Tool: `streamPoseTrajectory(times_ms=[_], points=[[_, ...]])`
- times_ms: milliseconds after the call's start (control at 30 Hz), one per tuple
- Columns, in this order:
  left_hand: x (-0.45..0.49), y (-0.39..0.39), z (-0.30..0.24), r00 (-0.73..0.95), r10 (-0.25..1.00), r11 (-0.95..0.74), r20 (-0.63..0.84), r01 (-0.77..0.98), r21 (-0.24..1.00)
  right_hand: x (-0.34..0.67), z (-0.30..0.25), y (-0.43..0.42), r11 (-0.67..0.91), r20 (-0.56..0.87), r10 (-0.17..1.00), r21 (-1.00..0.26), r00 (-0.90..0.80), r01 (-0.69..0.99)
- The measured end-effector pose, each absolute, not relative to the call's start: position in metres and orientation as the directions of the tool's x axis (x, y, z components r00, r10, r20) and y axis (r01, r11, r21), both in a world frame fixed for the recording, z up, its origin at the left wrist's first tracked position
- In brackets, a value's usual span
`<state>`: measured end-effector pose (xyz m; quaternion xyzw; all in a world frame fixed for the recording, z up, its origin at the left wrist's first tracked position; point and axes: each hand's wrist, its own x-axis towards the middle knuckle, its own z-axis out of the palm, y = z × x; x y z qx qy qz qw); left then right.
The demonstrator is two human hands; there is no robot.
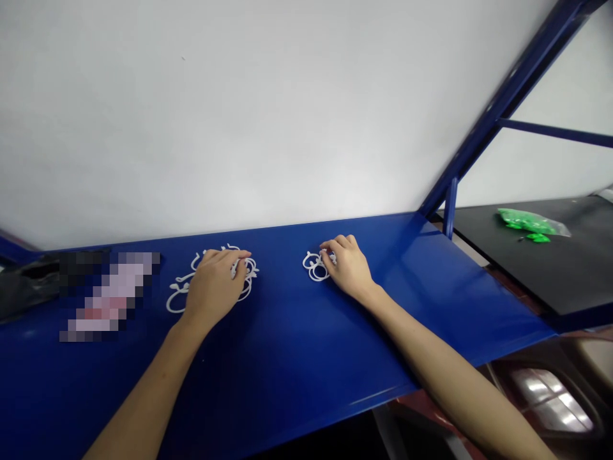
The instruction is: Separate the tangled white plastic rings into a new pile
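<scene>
White loops (316, 264) lie in two clusters at the curled hands (215, 281) (352, 265) (whether either grips any, I cannot tell).

The left loop cluster (251, 271) lies on the shelf (287, 345), partly beneath the left hand (218, 281) — the right loop cluster (315, 262) at the right hand (348, 263). The wall (268, 115) stands behind.

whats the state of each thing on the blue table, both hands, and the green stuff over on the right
left hand: palm down over the larger pile, grip unclear
right hand: fingers curled at the smaller cluster, grip unclear
larger pile of white loops: loose, overlapping, partly covered
smaller cluster of white loops: overlapping, partly covered
black item: crumpled-looking
pixelated item: unreadable
green pieces: mostly bagged in clear plastic
</scene>
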<state>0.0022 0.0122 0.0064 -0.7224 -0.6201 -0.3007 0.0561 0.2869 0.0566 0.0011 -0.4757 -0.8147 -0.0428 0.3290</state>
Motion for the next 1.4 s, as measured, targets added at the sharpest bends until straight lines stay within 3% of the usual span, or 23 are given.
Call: streamPoseTrajectory(times_ms=[433, 667, 900, 1000, 1067, 1167, 1233, 1333, 1400], points=[[0.011, 0.005, 0.000, 0.177, 0.915, -0.205, 0.363, 0.978, 0.042, 0.275, 0.006, 0.036, 0.597, 0.529, 0.750, -0.282, -0.398, 0.751], [0.016, 0.003, 0.003, 0.173, 0.908, -0.216, 0.382, 0.974, 0.073, 0.267, 0.004, 0.026, 0.678, 0.534, 0.700, -0.287, -0.475, 0.676], [0.020, 0.002, 0.002, 0.194, 0.905, -0.220, 0.378, 0.975, 0.026, 0.261, 0.009, 0.014, 0.736, 0.442, 0.670, -0.297, -0.596, 0.608], [0.025, 0.001, 0.008, 0.174, 0.868, -0.270, 0.465, 0.951, 0.148, 0.260, 0.010, 0.011, 0.751, 0.424, 0.659, -0.326, -0.621, 0.574], [0.029, -0.001, 0.013, 0.141, 0.857, -0.332, 0.495, 0.887, 0.322, 0.260, 0.010, 0.010, 0.733, 0.453, 0.679, -0.372, -0.577, 0.570], [0.038, -0.006, 0.018, 0.087, 0.931, -0.320, 0.354, 0.663, 0.677, 0.260, 0.010, 0.009, 0.708, 0.511, 0.704, -0.460, -0.493, 0.536], [0.045, -0.010, 0.019, 0.112, 0.971, -0.238, 0.210, 0.466, 0.852, 0.260, 0.011, 0.008, 0.722, 0.529, 0.692, -0.494, -0.491, 0.484], [0.056, -0.015, 0.016, 0.159, 0.981, -0.146, 0.109, 0.245, 0.958, 0.258, 0.012, 0.006, 0.735, 0.532, 0.677, -0.522, -0.509, 0.432], [0.062, -0.016, 0.013, 0.169, 0.982, -0.117, 0.084, 0.194, 0.974, 0.257, 0.011, 0.005, 0.733, 0.533, 0.678, -0.542, -0.506, 0.411]])
